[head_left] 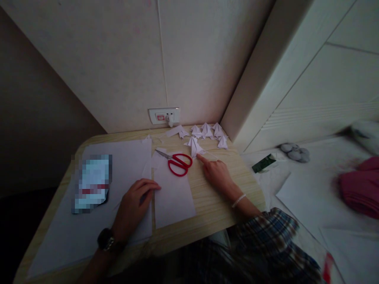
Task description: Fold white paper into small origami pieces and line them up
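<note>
**Two hands apart: one pinning paper, one reaching to a fold**

Nearest, the left hand (133,205) is lying palm-down where the large white sheet (118,165) meets the smaller sheet (173,197), fingers loosely curled, pinning rather than gripping. Further in, the right hand (217,175) is stretching its forefinger to the base of a folded paper piece (194,146), touching it or nearly so, while its other fingers are curling in on nothing. Red scissors (179,163) are lying untouched between the hands, blades together. Beyond, more folded pieces (211,131) are sitting in a row by the wall. Seemingly one fold is being nudged into place. Lifting it would be calling for a light pinch, not a squeeze.
</note>
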`<state>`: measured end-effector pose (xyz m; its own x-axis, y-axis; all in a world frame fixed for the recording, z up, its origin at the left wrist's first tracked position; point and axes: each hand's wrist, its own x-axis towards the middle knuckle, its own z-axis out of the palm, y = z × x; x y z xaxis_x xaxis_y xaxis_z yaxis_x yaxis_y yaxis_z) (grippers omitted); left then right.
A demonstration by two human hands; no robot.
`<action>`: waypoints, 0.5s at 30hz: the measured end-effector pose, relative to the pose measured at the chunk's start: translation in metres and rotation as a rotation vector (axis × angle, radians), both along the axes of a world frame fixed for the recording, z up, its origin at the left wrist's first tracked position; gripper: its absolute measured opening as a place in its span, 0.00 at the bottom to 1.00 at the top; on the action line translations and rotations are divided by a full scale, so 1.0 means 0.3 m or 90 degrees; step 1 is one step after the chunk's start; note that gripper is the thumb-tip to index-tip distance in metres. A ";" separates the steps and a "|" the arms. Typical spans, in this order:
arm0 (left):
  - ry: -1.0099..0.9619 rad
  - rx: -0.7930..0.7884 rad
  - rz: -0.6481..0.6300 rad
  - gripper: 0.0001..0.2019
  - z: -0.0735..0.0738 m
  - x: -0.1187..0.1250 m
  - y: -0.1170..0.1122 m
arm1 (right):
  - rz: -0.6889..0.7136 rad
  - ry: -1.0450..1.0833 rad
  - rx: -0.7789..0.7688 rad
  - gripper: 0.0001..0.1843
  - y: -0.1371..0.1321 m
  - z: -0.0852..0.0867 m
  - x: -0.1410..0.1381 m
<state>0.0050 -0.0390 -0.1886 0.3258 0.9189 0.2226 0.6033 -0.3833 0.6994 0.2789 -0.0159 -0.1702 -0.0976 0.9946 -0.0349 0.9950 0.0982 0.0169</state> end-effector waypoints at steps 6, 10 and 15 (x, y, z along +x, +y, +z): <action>-0.001 -0.001 0.003 0.12 -0.001 0.003 0.004 | -0.009 -0.001 -0.004 0.26 -0.005 -0.002 -0.004; 0.005 -0.005 0.000 0.12 -0.001 0.001 0.002 | -0.014 0.000 -0.005 0.26 -0.007 0.003 -0.005; 0.001 0.004 -0.002 0.12 -0.003 -0.002 -0.003 | -0.014 0.006 0.001 0.25 -0.006 0.012 -0.004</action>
<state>0.0044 -0.0398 -0.1896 0.3290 0.9162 0.2286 0.6029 -0.3901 0.6959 0.2777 -0.0177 -0.1666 -0.0753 0.9966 -0.0330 0.9971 0.0756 0.0079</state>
